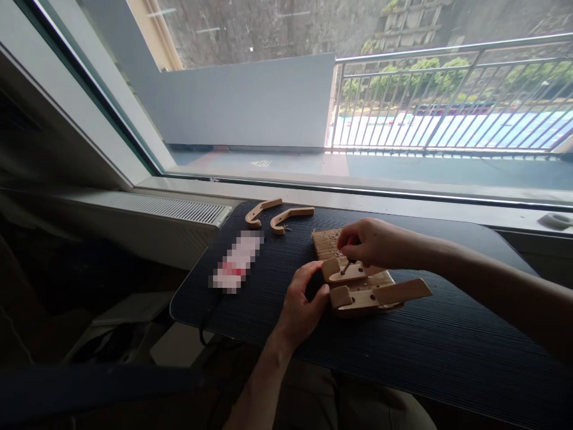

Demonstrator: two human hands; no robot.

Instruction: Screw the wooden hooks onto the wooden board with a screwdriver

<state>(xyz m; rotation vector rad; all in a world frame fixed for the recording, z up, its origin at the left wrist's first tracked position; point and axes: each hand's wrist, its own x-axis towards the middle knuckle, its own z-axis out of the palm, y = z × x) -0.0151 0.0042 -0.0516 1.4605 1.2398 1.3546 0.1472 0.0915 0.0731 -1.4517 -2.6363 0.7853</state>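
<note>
I have the right hand (373, 242) over the cardboard pad (323, 243), its thumb and fingers drawn close together; I cannot tell from here whether they pinch anything. Just under them, the upper wooden piece (357, 273) lies across the pad, a thin dark rod (345, 267) standing at one of its holes. The lower wooden piece (380, 297) lies beside it, along the pad's near edge.

My left hand (301, 306) is at the pad's left side, partly open, thumb and forefinger apart and curved toward the ends of both pieces; I can't make out a firm hold. Beyond the pad to the left, well apart from it, I see two curved wooden pieces (286, 218) on the dark table (452, 352). A blurred-out pinkish thing (239, 257) lies left of the pad.
</note>
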